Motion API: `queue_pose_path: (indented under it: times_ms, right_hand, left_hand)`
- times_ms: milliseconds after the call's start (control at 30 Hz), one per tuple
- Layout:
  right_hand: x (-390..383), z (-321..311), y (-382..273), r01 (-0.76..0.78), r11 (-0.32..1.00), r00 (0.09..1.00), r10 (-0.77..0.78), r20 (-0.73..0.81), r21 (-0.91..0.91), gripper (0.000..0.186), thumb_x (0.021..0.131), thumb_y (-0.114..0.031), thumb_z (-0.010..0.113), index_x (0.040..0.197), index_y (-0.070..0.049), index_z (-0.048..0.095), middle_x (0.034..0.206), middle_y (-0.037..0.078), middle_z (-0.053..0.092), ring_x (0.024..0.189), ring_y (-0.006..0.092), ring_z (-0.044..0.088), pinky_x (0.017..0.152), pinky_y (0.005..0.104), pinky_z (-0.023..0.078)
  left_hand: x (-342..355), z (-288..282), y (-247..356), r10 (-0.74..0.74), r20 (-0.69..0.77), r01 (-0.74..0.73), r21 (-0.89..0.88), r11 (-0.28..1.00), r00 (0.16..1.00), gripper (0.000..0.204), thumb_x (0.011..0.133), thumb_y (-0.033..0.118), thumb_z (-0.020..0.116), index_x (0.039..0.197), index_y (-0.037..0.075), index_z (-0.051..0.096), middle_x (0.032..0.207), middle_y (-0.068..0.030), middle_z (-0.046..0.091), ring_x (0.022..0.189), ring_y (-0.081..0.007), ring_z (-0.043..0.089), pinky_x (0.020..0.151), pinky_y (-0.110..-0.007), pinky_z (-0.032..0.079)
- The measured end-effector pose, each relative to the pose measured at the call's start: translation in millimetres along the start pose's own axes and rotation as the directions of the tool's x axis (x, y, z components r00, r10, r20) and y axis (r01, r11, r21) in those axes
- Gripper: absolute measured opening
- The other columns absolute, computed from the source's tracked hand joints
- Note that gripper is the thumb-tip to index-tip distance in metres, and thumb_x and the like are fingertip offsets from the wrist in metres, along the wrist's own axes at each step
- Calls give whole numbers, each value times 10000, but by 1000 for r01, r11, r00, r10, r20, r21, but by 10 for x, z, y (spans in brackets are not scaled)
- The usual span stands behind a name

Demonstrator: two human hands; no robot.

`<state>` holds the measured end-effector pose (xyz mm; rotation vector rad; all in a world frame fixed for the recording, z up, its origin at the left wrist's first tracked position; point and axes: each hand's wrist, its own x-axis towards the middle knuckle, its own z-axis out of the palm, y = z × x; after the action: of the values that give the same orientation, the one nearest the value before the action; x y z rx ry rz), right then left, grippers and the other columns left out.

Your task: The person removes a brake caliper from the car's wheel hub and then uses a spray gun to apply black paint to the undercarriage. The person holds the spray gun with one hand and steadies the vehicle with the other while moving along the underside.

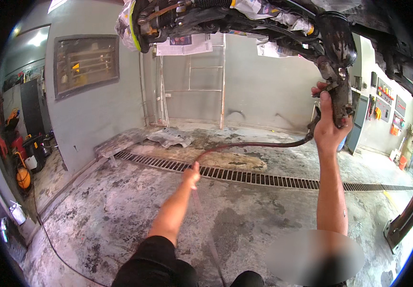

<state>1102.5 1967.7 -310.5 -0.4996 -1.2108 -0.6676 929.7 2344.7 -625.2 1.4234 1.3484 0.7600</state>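
Right hand (330, 125) raised, clenched on a spray tool at the grimy black metal undercarriage arm (336, 43). Left hand (191, 175) grips the dark red rubber hose (254, 144), which sags toward the wet concrete floor (120, 205). Risks: slack hose snagging underfoot; wet floor slippery; drips falling from overhead.

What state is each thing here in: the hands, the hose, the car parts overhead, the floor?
Right hand: raised, gripping a spray tool at the underbody.
Left hand: stretched forward, holding the hose.
Hose: slack, curving between the hands.
Underbody: overhead, dirty, partly wrapped in paper.
Floor: stained, patchy.
Drain grate: in place.
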Motion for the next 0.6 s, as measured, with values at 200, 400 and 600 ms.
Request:
queue_pose_path:
  times_ms: [200, 400, 600]
  right_hand:
    - [-388, 796, 240, -45, 993, 998, 49, -36, 109, 231, 1008, -69, 636, 1203, 52, 657, 1072, 113, 727, 951, 183, 697, 900, 341, 541]
    - [-441, 1672, 524, -67, 978, 996, 78, -46, 200, 214, 1003, -90, 657, 1165, 49, 663, 1040, 85, 724, 914, 159, 685, 855, 316, 549]
    - [-726, 2162, 654, -142, 956, 990, 136, 43, 256, 233, 1007, -81, 638, 1187, 67, 643, 1048, 91, 712, 918, 177, 682, 845, 352, 555]
  left_hand:
    - [124, -1840, 330, 247, -299, -280, -72, 957, 922, 617, 958, 578, 610, 1172, 5, 686, 844, -145, 716, 589, -251, 680, 482, -408, 594]
    - [-54, -2730, -325, 204, -332, -222, -17, 975, 921, 603, 959, 592, 608, 813, 7, 592, 544, -61, 558, 400, -181, 547, 424, -394, 548]
    - [-189, -3129, -436, 125, 106, -164, 655, 738, 986, 952, 891, 615, 704, 1461, -86, 406, 1392, -295, 519, 1180, -362, 605, 889, -486, 557]
